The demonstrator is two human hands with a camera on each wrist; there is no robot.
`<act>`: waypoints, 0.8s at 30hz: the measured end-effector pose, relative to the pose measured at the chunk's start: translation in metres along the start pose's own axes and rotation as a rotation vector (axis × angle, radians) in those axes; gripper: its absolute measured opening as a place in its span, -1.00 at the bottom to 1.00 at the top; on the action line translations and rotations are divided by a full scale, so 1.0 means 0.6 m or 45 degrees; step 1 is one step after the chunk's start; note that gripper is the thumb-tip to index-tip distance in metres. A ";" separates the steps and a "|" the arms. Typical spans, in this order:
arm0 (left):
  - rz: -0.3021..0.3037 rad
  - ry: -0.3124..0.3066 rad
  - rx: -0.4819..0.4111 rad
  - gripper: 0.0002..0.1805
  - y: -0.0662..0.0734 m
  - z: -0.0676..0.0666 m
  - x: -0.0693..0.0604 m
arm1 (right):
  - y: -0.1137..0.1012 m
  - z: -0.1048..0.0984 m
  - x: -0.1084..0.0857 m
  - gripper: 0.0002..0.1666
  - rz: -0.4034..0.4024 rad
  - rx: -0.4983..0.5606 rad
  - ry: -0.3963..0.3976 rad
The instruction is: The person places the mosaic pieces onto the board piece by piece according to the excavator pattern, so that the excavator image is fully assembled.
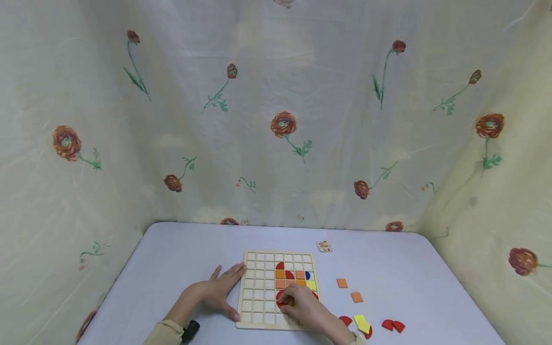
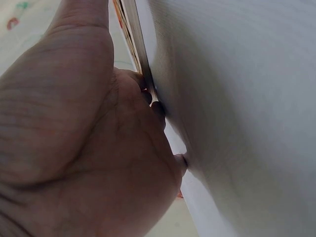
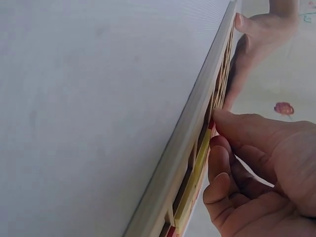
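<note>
A wooden grid board (image 1: 251, 305) lies on the table, partly filled with red, orange, yellow and blue pieces. My left hand (image 1: 214, 290) rests beside it with fingers spread, fingertips and thumb touching its left edge. Over the board's lower right part is my right hand (image 1: 305, 307), its fingers curled. Thumb and index finger pinch a red quarter-circle piece (image 3: 212, 124) at a cell, seen edge-on in the right wrist view. The hand covers several cells. In the left wrist view, the left palm (image 2: 113, 163) hides most of the board.
Right of the board lie two orange squares (image 1: 342, 283), yellow squares (image 1: 361, 324) overlapping a red piece, and several other red pieces (image 1: 388, 325). A small picture card (image 1: 324, 246) lies behind the board. A floral curtain (image 1: 323, 191) surrounds the table (image 1: 185, 244).
</note>
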State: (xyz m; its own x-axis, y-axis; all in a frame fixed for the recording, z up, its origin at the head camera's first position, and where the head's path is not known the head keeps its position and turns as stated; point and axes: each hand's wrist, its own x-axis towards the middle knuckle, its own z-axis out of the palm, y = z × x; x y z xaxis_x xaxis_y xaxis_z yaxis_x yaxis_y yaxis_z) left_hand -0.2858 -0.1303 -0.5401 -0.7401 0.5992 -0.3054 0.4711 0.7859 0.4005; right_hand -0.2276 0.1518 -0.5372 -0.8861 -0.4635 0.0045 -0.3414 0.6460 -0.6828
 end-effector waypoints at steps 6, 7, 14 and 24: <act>-0.006 0.001 -0.003 0.41 0.000 -0.001 -0.002 | -0.005 -0.017 -0.013 -0.91 0.053 0.003 -0.021; -0.005 0.003 -0.003 0.42 0.000 -0.001 -0.002 | -0.002 -0.024 -0.017 -0.91 0.053 0.008 -0.022; -0.016 0.007 0.002 0.42 0.002 0.000 -0.002 | 0.046 -0.097 -0.041 -0.72 0.117 0.031 -0.029; -0.030 0.002 0.014 0.41 0.004 -0.002 -0.004 | 0.112 -0.174 -0.104 -0.64 0.514 0.019 -0.086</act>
State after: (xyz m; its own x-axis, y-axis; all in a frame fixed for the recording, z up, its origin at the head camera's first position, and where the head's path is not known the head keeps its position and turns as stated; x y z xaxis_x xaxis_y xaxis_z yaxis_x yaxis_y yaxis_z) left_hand -0.2834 -0.1301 -0.5374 -0.7517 0.5803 -0.3135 0.4588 0.8015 0.3834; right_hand -0.2280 0.2877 -0.5070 -0.9251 -0.2136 -0.3138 0.0349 0.7753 -0.6306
